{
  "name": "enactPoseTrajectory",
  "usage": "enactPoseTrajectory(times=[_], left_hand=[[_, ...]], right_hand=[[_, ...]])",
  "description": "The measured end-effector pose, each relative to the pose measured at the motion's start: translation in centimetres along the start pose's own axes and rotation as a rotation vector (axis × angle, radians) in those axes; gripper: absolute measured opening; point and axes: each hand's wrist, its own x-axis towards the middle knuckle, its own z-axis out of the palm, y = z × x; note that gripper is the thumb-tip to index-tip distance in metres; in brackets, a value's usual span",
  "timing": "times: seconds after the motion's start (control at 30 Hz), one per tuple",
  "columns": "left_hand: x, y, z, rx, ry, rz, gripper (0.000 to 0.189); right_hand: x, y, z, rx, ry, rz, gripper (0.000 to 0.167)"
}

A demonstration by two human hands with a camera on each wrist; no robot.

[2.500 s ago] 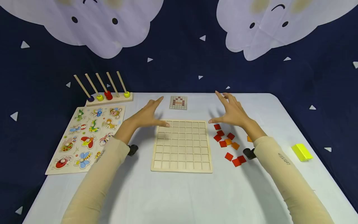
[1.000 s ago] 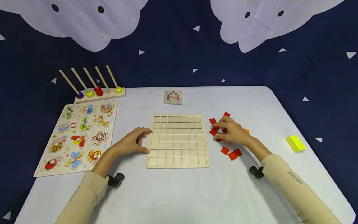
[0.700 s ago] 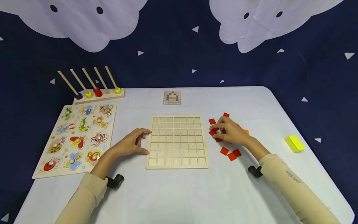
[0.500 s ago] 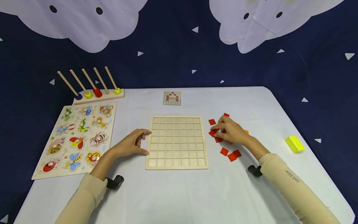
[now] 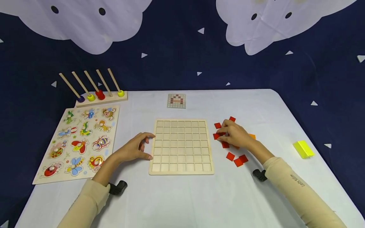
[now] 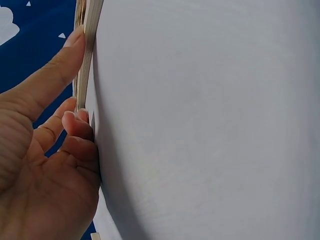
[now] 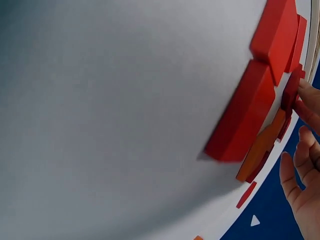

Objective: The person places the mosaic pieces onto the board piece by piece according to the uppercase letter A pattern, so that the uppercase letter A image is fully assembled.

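Note:
A square wooden grid board (image 5: pixel 181 173) lies flat on the table, its cells holding nothing. My left hand (image 5: pixel 134 147) rests at its left edge, thumb and index finger touching the rim; the left wrist view shows the thumb against the board's side (image 6: pixel 91 45). Right of the board, my right hand (image 5: pixel 235 134) reaches down into a scatter of red and orange square tiles. Its thumb and fingertips pinch a red tile (image 5: pixel 216 136) low over the table. Other red tiles (image 5: pixel 238 162) lie nearer me, and the hand hides part of the group.
A small pattern card (image 5: pixel 176 101) lies behind the board. At left are an insect peg puzzle (image 5: pixel 77 144) and a wooden peg stand (image 5: pixel 102 100) with coloured beads. A yellow block (image 5: pixel 303 149) sits at the right, and an orange tile (image 5: pixel 252 136) lies behind my right wrist.
From raised above the table, both hands came down, the left to the board's edge, the right to the tiles. Lately the red tile at my right fingertips has turned slightly; the left hand stays still.

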Motion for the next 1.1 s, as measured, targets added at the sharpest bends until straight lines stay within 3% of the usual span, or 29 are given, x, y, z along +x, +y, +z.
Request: enactPoseTrajectory(times=[0.5,0.83,1.1], left_hand=[[0.0,-0.5,0.3,-0.011,0.019,0.015,0.080],[-0.2,-0.5,0.3,-0.017,0.020,0.010,0.080],[-0.1,-0.5,0.3,-0.016,0.032,0.023,0.080]], right_hand=[[1.7,-0.6,0.2,-0.038,0.076,-0.082,0.026],[5.8,-4.3,0.4,-0.005,0.057,-0.175,0.025],[8.9,-6.8,1.2,-0.028,0.026,-0.197,0.025]])
